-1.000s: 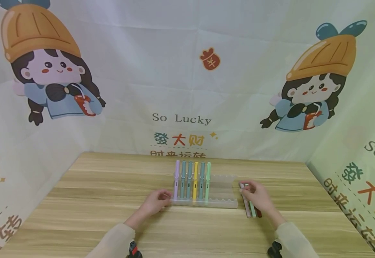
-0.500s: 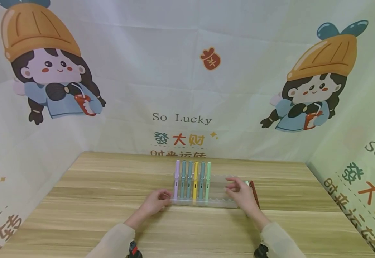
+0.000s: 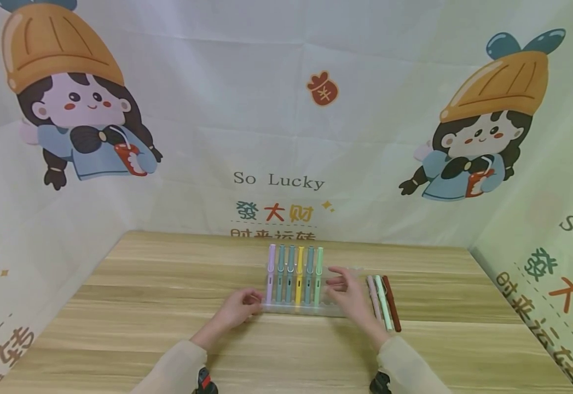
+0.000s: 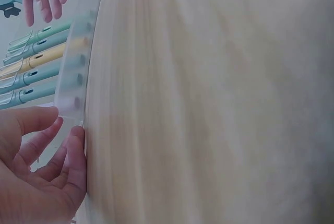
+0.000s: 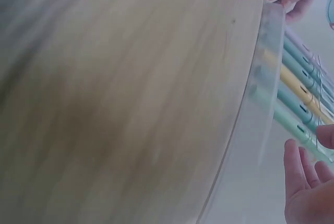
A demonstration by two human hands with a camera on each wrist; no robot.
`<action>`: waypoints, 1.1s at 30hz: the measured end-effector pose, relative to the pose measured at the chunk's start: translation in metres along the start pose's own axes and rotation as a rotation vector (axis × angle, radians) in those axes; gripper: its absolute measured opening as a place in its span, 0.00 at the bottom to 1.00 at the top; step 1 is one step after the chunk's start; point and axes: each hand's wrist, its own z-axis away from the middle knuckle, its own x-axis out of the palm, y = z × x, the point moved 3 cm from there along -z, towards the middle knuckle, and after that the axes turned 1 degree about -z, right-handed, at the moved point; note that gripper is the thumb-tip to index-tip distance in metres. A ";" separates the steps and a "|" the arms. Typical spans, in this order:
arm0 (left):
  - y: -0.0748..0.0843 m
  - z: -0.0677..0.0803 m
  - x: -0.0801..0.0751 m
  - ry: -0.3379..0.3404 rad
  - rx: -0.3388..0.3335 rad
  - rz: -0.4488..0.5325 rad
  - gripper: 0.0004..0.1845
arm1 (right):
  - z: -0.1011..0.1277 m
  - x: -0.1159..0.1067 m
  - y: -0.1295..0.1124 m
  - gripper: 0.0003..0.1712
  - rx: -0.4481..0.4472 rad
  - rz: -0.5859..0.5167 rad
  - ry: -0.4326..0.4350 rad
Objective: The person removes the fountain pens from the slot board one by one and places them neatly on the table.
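A clear plastic pen rack (image 3: 286,311) stands on the table with several capped pens upright-leaning in its left part. From the left come a lilac pen (image 3: 270,280), teal pens with a yellow pen (image 3: 299,279) among them, and a light green pen (image 3: 318,279). My left hand (image 3: 241,307) holds the rack's left end, thumb and fingertips at its corner in the left wrist view. Over the rack's right part is my right hand (image 3: 346,293), fingers extended and holding nothing, just right of the light green pen. In the right wrist view its fingertips (image 5: 292,148) point toward that pen.
Right of the rack, a pinkish-grey pen (image 3: 373,293), a pale green pen (image 3: 383,302) and a dark red pen (image 3: 392,303) lie side by side on the wooden table (image 3: 168,273). A printed cloth backdrop (image 3: 207,153) rises behind the table.
My right hand has moved left from the loose pens to the rack beside the light green pen, and the three loose pens are uncovered. The left hand has stayed at the rack's end.
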 end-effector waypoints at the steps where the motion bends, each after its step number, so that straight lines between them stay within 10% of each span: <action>1: 0.000 0.000 0.000 -0.002 0.001 0.001 0.07 | 0.000 0.002 0.000 0.24 0.001 -0.010 -0.001; 33: -0.001 -0.001 0.000 -0.004 0.010 -0.016 0.07 | -0.011 0.019 0.001 0.34 0.080 0.001 -0.016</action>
